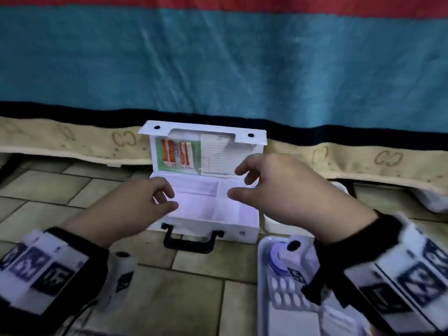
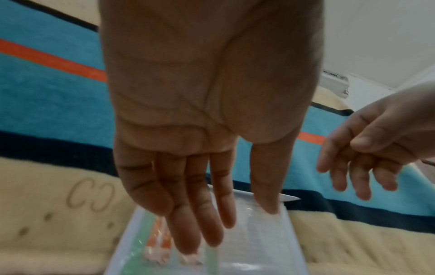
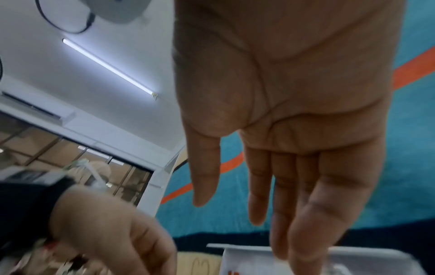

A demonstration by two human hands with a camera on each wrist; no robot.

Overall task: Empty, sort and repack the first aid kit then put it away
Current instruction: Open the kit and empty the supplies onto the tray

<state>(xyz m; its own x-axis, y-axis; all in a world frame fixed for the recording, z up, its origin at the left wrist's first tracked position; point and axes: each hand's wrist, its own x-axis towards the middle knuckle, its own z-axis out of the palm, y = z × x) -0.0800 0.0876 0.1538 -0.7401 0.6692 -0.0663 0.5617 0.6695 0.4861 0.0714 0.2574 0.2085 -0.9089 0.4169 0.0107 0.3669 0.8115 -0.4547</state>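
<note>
The white first aid kit (image 1: 244, 232) stands open on the tiled floor, its black handle (image 1: 189, 242) toward me. The base compartments (image 1: 198, 207) look empty. The upright lid (image 1: 249, 135) leans on the bed's side and holds a green card with orange packets (image 1: 178, 152) and a lined sheet (image 1: 218, 154). My left hand (image 1: 167, 198) hovers over the base's left side, fingers relaxed, holding nothing. My right hand (image 1: 236, 183) hovers over the right side, also empty. In the wrist views both palms, left (image 2: 235, 223) and right (image 3: 237, 223), show straight fingers above the lid (image 2: 259, 241).
A white tray (image 1: 263, 263) at the lower right holds a small bottle (image 1: 278, 258), a blister pack (image 1: 286, 292) and other supplies. A white bottle (image 1: 123, 263) lies by my left wrist. The bed with a blue, red and beige blanket (image 1: 218, 64) fills the back. White items (image 1: 429, 202) sit under it at right.
</note>
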